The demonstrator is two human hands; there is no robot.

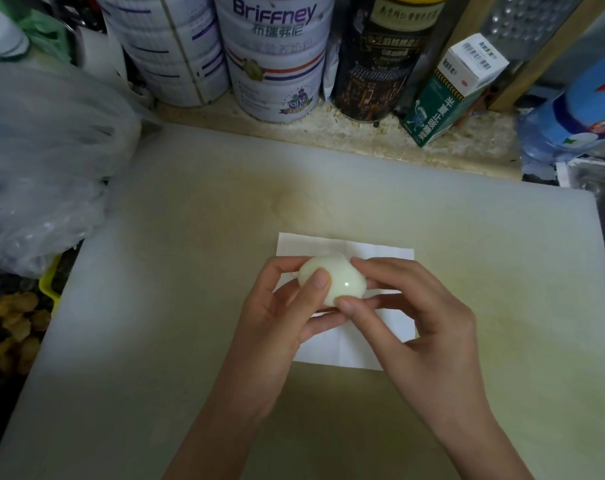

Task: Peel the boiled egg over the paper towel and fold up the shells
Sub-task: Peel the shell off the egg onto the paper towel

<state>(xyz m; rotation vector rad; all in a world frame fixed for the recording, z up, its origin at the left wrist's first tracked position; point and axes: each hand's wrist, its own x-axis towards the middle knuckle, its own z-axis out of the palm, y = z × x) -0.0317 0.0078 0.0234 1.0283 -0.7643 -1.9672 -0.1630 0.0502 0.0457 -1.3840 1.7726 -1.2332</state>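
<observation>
Left grip: the left hand (pixel 277 306) grasps the egg (pixel 332 280) from the left, its thumb laid across the near-left face and its fingers curled behind and under.
Right grip: the right hand (pixel 415 306) pinches the same egg from the right, thumb tip on the near lower edge, forefinger tip on the far upper edge.
Egg: pale, glossy and smooth on every face that shows; a small white flake stands at its far top, and whether that is shell or paper cannot be told.
Egg position: held up between both hands, over the left half of the paper towel (pixel 380 258).
Paper towel: a white creased sheet lying flat on the cutting board (pixel 190 271), partly covered by the hands; no shell pieces can be made out on the bare parts.
Cutting board: large, whitish, with a yellowed stain far of the towel; it lies on the desk (pixel 363 136), whose speckled stone shows along the far edge.
Far row: two white milk-powder tins (pixel 277 57), the right one lettered "Briffney", then a dark tin with a yellow lid (pixel 384 57), then a green and white carton (pixel 446 95) leaning right.
Far right: a blue plastic bottle (pixel 578 112) lying tilted, with a metal grater (pixel 526 22) behind it.
Left: a crumpled clear plastic bag (pixel 41 161) overlapping the board's left edge; below it, some yellow-brown lumps too blurred to name.
</observation>
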